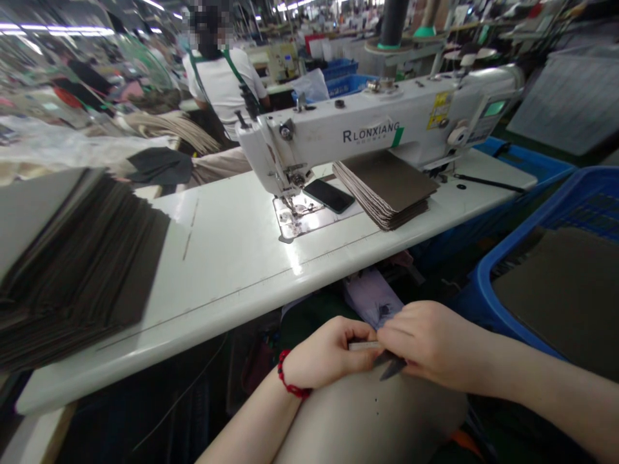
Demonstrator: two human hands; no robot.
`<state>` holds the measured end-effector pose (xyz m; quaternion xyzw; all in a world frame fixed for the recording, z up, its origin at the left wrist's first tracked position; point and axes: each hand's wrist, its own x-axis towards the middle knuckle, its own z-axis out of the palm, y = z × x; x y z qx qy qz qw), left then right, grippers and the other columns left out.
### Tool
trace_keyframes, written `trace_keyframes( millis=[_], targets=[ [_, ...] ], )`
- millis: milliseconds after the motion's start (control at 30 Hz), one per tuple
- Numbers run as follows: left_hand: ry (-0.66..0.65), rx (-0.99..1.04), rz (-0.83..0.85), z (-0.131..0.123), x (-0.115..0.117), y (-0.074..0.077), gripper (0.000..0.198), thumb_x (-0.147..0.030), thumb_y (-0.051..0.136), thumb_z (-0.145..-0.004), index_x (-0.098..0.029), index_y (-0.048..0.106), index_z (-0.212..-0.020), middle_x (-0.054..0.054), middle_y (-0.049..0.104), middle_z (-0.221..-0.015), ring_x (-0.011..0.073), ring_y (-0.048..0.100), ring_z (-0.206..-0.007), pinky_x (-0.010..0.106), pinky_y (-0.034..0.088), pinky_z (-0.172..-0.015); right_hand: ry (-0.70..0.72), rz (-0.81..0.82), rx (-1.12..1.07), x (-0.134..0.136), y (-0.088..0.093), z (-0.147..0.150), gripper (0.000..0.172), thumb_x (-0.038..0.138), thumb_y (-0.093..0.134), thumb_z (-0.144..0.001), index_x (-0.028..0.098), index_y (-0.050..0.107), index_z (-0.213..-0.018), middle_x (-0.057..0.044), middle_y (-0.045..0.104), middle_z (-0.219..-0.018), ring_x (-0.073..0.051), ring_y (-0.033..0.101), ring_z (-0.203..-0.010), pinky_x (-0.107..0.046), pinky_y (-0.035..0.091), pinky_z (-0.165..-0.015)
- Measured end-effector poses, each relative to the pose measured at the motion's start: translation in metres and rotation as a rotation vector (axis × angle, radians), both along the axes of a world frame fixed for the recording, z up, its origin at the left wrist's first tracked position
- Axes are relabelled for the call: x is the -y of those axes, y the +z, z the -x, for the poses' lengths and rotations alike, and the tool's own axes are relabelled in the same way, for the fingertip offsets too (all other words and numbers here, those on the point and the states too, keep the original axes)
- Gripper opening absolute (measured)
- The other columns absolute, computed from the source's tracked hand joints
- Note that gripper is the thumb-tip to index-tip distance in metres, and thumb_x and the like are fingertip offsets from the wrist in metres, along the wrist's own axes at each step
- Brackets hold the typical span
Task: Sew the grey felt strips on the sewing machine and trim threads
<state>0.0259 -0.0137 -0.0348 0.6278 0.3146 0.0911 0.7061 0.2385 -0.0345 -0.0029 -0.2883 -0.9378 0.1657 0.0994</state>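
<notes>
Both of my hands meet low in front of me, over my lap and below the table edge. My left hand (329, 353), with a red bead bracelet at the wrist, is closed in a pinch on a small pale strip (363, 346). My right hand (428, 345) is closed on the same strip's other end, with a dark pointed piece (393, 368) sticking out under its fingers. A white sewing machine (382, 122) stands on the white table (232, 258) beyond my hands.
A tall pile of dark brown sheets (77, 258) lies at the table's left. A smaller pile (387, 190) and a black phone (329, 195) lie beside the needle plate. Blue crates (551, 258) with more sheets stand at my right. A person in a white shirt (222, 84) works behind the table.
</notes>
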Motion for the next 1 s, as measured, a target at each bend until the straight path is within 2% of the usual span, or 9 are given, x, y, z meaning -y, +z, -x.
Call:
trace_keyframes(
  millis=[100,200,367,433,567,667,733,900,1000],
  targets=[
    [0.005,0.046,0.038,0.0,0.0,0.001,0.028,-0.037,0.061,-0.085,-0.011,0.069,-0.09,0.0,0.055,-0.074,0.0105,0.043,-0.066,0.021,0.036,-0.064,-0.095,0.185,-0.121,-0.003,-0.006,-0.002,0.009,0.014,0.055,-0.077,0.019,0.053,-0.084,0.002,0.055,-0.071,-0.014,0.05,-0.065,-0.027,0.031,-0.059],
    [0.004,0.034,0.047,0.001,0.0,0.002,0.028,-0.039,0.062,-0.085,-0.012,0.069,-0.089,-0.001,0.054,-0.072,0.0096,0.042,-0.064,0.021,0.036,-0.062,-0.252,0.347,-0.235,-0.002,-0.01,-0.003,0.012,0.011,0.053,-0.073,0.02,0.051,-0.081,0.005,0.047,-0.065,-0.01,0.043,-0.057,-0.024,0.029,-0.054],
    [0.027,-0.055,0.153,0.003,-0.001,0.002,0.034,-0.047,0.065,-0.082,-0.013,0.065,-0.082,-0.002,0.054,-0.066,0.0081,0.043,-0.056,0.019,0.033,-0.052,-0.5,0.648,-0.384,-0.002,-0.003,-0.01,0.004,0.016,0.049,-0.081,0.021,0.049,-0.08,0.006,0.04,-0.064,-0.008,0.038,-0.055,-0.02,0.032,-0.05],
    [0.038,-0.063,0.165,0.002,-0.001,0.002,0.035,-0.048,0.066,-0.081,-0.013,0.065,-0.082,-0.002,0.056,-0.066,0.0079,0.044,-0.055,0.018,0.033,-0.051,-0.561,0.658,-0.334,-0.004,0.001,-0.015,0.006,0.021,0.048,-0.085,0.02,0.049,-0.078,0.005,0.042,-0.064,-0.009,0.041,-0.057,-0.02,0.035,-0.052],
    [0.046,-0.044,0.179,0.002,-0.001,0.002,0.035,-0.048,0.067,-0.08,-0.013,0.066,-0.082,-0.001,0.057,-0.067,0.008,0.045,-0.055,0.018,0.035,-0.052,-0.686,0.447,-0.202,-0.004,0.007,-0.022,0.017,0.029,0.054,-0.086,0.02,0.05,-0.072,0.005,0.044,-0.061,-0.01,0.044,-0.058,-0.022,0.034,-0.055],
    [0.047,-0.043,0.189,0.001,-0.001,0.001,0.035,-0.048,0.067,-0.08,-0.013,0.066,-0.083,-0.001,0.056,-0.067,0.008,0.045,-0.055,0.018,0.035,-0.051,-0.636,0.532,-0.212,0.003,0.009,-0.02,0.008,0.029,0.056,-0.086,0.021,0.057,-0.087,0.005,0.048,-0.064,-0.01,0.044,-0.057,-0.021,0.034,-0.054],
    [0.045,-0.041,0.184,0.001,-0.001,0.001,0.035,-0.048,0.066,-0.08,-0.013,0.066,-0.083,-0.001,0.056,-0.068,0.0081,0.045,-0.056,0.018,0.035,-0.053,-0.547,0.608,-0.226,0.007,0.009,-0.017,0.013,0.032,0.055,-0.089,0.023,0.06,-0.096,0.004,0.055,-0.07,-0.01,0.048,-0.06,-0.022,0.035,-0.056],
    [0.054,-0.053,0.204,0.003,-0.001,-0.001,0.036,-0.048,0.065,-0.082,-0.013,0.067,-0.086,0.0,0.059,-0.071,0.0088,0.048,-0.058,0.018,0.037,-0.054,-0.476,0.558,-0.158,0.007,0.0,-0.014,0.028,0.04,0.045,-0.095,0.02,0.061,-0.082,0.002,0.057,-0.069,-0.012,0.051,-0.064,-0.025,0.034,-0.059],
    [0.083,-0.064,0.21,0.005,0.0,-0.005,0.037,-0.049,0.066,-0.081,-0.013,0.067,-0.086,0.001,0.06,-0.071,0.0088,0.048,-0.057,0.018,0.037,-0.053,-0.45,0.588,-0.134,0.003,-0.003,-0.015,0.031,0.04,0.043,-0.096,0.02,0.061,-0.081,0.002,0.058,-0.07,-0.013,0.052,-0.064,-0.025,0.033,-0.059]
  ],
)
